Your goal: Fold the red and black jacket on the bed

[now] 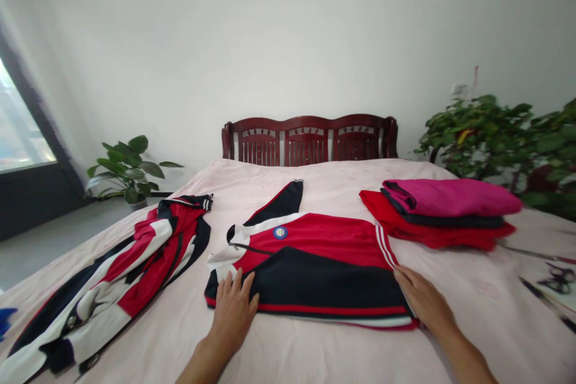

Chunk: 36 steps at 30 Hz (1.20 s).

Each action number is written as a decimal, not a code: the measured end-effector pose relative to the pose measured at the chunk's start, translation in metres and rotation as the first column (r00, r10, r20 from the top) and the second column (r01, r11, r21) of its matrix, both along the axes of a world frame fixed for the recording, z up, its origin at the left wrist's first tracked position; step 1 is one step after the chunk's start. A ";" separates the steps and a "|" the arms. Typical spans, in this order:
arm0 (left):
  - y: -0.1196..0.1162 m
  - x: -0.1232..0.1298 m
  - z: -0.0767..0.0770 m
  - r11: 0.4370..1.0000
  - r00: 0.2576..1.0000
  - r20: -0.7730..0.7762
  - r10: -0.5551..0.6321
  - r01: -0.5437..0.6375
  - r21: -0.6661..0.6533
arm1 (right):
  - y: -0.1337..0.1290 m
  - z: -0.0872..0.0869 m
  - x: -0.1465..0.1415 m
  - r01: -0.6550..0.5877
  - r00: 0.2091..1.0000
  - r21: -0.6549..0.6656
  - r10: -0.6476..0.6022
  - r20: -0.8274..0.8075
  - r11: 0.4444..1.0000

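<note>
A red, navy and white tracksuit jacket lies spread on the bed, its collar to the left and striped hem to the right. Its near sleeve is folded across the front, while the far sleeve sticks out behind. My left hand rests on the shoulder beside the white collar, fingers spread. At the hem's near corner, my right hand lies with its fingers stretched over the edge; its thumb is mostly hidden. A round blue badge shows on the chest.
On the left lies a crumpled jacket of similar colours. Folded clothes are stacked at the right, with scissors near them. The pink sheet covers the bed, before a dark red wooden headboard. Potted plants flank it.
</note>
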<state>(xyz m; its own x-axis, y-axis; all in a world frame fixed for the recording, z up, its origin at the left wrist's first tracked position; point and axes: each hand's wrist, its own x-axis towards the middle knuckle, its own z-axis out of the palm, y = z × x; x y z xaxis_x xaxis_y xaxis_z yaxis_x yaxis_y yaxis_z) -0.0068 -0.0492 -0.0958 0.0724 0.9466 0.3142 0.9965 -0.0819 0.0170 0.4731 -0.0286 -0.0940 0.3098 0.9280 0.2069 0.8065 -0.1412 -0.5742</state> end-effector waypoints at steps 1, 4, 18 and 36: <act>0.000 0.001 0.002 1.000 1.000 0.004 0.000 0.000 -0.012 | 0.000 0.001 0.000 -0.005 1.000 0.003 0.005 -0.004 1.000; -0.004 0.004 0.009 0.999 1.000 0.012 0.013 -0.013 -0.050 | -0.001 0.002 0.001 -0.008 1.000 0.012 0.008 -0.007 1.000; 0.040 0.024 0.057 0.954 0.915 0.316 -0.252 0.289 -0.076 | -0.010 0.021 -0.064 -0.379 0.807 0.347 0.122 0.578 0.858; 0.083 0.055 0.057 0.941 0.957 0.284 -0.048 0.139 -0.308 | -0.018 0.018 -0.102 -0.467 0.783 0.088 0.364 0.504 0.880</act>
<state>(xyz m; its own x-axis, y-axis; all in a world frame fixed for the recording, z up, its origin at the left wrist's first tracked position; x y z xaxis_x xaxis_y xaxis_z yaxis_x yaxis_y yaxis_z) 0.0483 0.0336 -0.0389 0.1212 0.9925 0.0148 0.9385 -0.1195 0.3240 0.3715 -0.0466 -0.0756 -0.2756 0.8667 0.4157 0.9336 0.3444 -0.0989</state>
